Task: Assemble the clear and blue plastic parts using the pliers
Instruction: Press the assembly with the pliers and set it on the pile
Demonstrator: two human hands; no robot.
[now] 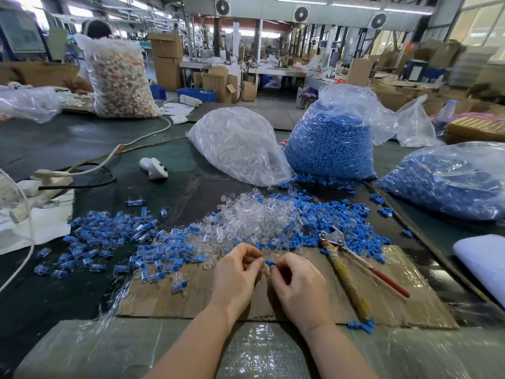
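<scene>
Both hands meet over a cardboard sheet at the near middle of the table. The right hand has its fingers curled and pinches a small blue part at its fingertips. The left hand is curled too, fingertips close to that blue part; it seems to pinch a clear part, but the fingers hide it and I cannot tell for sure.

The pliers lie on the cardboard just right of the right hand, untouched, head pointing far, one handle wrapped in yellowish tape, the other red. A few blue bits sit at the near end of the taped handle.

Just beyond the hands a loose heap of clear parts runs into a spread of blue parts on its right. To the left lies a scatter of joined pieces, clear with blue.

Farther off stand three bags: a clear bag of clear parts, a blue bag right of it, touching, and another bag of blue parts lying at the far right edge. A white device lies left of the clear bag. Cables and a power strip cross the left side. Far left stands a tall bag of pale pieces, with a person behind it.
</scene>
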